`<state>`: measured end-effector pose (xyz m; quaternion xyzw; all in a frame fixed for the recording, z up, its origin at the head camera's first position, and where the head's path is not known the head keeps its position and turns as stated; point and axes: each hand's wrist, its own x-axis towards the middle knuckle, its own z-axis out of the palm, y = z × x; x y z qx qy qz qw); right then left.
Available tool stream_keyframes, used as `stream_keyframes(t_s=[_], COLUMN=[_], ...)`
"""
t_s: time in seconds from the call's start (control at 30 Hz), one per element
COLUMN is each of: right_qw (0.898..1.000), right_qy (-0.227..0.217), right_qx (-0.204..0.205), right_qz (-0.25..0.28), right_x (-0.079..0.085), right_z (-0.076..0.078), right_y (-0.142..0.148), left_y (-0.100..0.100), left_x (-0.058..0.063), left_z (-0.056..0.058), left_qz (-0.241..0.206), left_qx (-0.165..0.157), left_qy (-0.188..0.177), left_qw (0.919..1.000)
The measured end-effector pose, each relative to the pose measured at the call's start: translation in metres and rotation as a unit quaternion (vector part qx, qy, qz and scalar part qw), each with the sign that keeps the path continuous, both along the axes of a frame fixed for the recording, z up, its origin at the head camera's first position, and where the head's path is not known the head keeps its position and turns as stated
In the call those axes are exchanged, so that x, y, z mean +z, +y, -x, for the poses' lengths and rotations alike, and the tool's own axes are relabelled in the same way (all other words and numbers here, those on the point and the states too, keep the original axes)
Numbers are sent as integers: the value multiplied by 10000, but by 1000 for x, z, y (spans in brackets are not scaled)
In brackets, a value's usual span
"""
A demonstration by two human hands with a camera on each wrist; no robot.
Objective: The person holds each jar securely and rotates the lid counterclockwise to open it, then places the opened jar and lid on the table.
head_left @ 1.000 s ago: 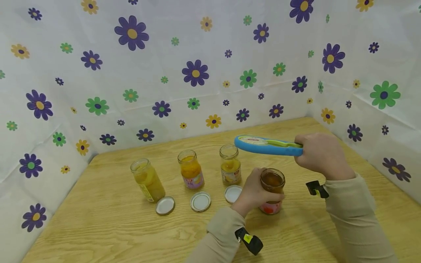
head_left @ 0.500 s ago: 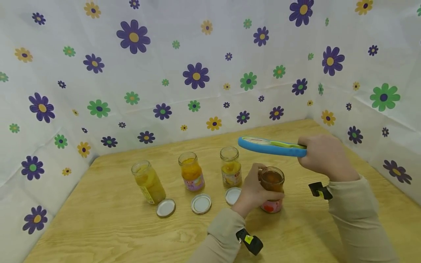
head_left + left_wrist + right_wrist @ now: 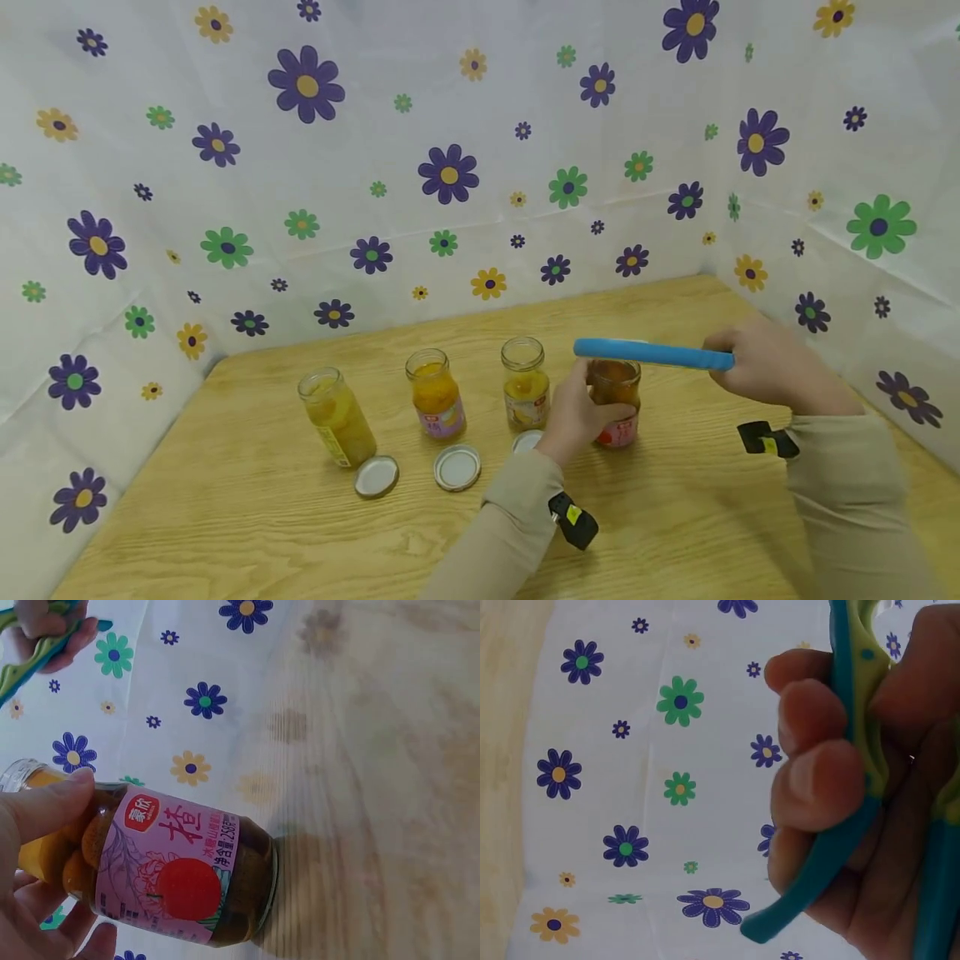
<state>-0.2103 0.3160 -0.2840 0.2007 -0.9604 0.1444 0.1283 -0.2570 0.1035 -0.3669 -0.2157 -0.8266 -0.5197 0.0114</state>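
Observation:
My left hand (image 3: 572, 417) grips an open glass jar (image 3: 621, 429) of brown fruit, its pink label showing a red fruit. In the left wrist view, my thumb and fingers wrap the upper part of this jar (image 3: 169, 862), which stands on the table. My right hand (image 3: 765, 362) holds a blue-and-green jar opener (image 3: 652, 353) level over the jar; the tool hides part of the rim. A pale sliver shows along the opener's top edge. In the right wrist view, my fingers curl round one opener handle (image 3: 825, 855).
Three open jars stand left of the held one: yellow fruit (image 3: 347, 421), orange fruit (image 3: 437, 396) and pale yellow fruit (image 3: 527, 392). Lids lie before them: left lid (image 3: 377, 477), middle lid (image 3: 457, 467), right lid (image 3: 527, 442). Flowered cloth (image 3: 480, 225) backs the wooden table (image 3: 300, 533).
My left hand has moved the pink-labelled jar slightly away from me. My right hand has gone right and down with the jar opener, which now shows edge-on instead of its upper face.

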Motion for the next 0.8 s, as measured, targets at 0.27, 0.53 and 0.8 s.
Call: stream_keyframes(t_s=[0.27, 0.53, 0.8], right_qw=[9972, 9903, 9780], right_qy=[-715, -1191, -1842], right_qx=[209, 156, 46], right_qz=[-114, -695, -980], right_x=[-11, -35, -50], right_z=[-7, -10, -7], right_y=[17, 32, 30], left_y=[6, 7, 9], left_x=[0, 2, 6], left_z=[18, 33, 40], left_qz=[130, 265, 572], left_qx=[-48, -184, -226], left_qy=[-234, -73, 130], left_qw=[9996, 9995, 9980])
